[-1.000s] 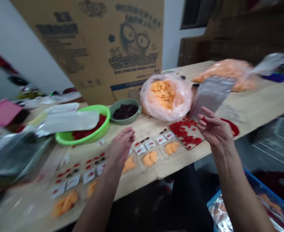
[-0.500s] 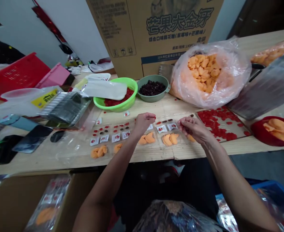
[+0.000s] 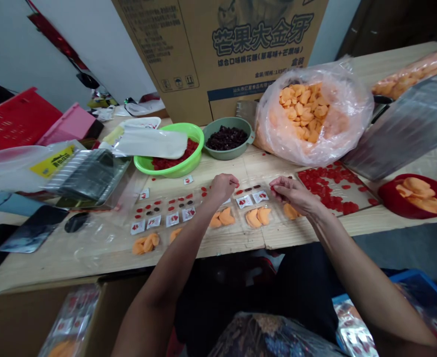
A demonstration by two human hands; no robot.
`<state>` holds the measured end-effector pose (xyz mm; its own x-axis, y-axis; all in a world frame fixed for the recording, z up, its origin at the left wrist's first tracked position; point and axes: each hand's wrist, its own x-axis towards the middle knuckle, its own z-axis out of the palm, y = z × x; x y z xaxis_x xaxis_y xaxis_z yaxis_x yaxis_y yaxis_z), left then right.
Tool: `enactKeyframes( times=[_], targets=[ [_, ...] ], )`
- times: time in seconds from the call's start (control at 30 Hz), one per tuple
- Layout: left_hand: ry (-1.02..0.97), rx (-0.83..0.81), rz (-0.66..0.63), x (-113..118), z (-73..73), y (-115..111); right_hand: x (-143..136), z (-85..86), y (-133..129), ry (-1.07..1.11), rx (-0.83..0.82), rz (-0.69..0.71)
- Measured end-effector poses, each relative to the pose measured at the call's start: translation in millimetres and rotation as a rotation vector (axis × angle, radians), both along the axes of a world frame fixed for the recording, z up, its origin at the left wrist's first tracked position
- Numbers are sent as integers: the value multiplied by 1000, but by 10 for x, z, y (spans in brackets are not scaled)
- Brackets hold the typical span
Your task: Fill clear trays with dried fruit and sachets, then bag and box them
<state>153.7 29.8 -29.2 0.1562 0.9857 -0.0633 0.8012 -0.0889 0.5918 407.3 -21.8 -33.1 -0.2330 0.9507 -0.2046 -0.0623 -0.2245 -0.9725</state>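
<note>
My left hand (image 3: 223,188) is closed in a pinch over the middle of a row of clear plastic trays, a small red candy piece (image 3: 237,185) at its fingertips. To the right, my right hand (image 3: 291,192) is pinched too, with a bit of red between thumb and finger above the rightmost tray. Between the hands lies a tray with orange candy slices (image 3: 258,216), white printed sachets (image 3: 244,201) and small red and dark pieces (image 3: 248,190). Further left, similar trays hold orange slices (image 3: 146,243), sachets and red and dark discs. My left forearm hides part of the row.
Behind the trays stand a green basin (image 3: 194,163) of red pieces, a grey-green bowl (image 3: 228,154) of dark pieces and a bag (image 3: 268,106) of orange candies. Red discs cover a board (image 3: 363,206) at right, beside a red bowl (image 3: 389,198). A large carton (image 3: 188,54) stands behind.
The whole view has shifted slightly. Both hands stay pinched over nearly the same trays; red now shows at the right fingertips.
</note>
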Motion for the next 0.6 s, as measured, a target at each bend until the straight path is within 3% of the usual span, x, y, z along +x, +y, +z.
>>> enactKeyframes(
  times=[0.23, 0.37, 0.5, 0.6],
  targets=[
    [341, 117, -201, 61, -44, -38, -421, -94, 492, -463, 292, 137],
    [459, 114, -216, 96, -83, -67, -703, -84, 665, -754, 467, 222],
    [394, 155, -147, 88, -64, -93, -836, -70, 686, -990, 523, 292],
    [260, 194, -71, 64, 1, -95, -766, -75, 702, -1005, 498, 243]
  ],
)
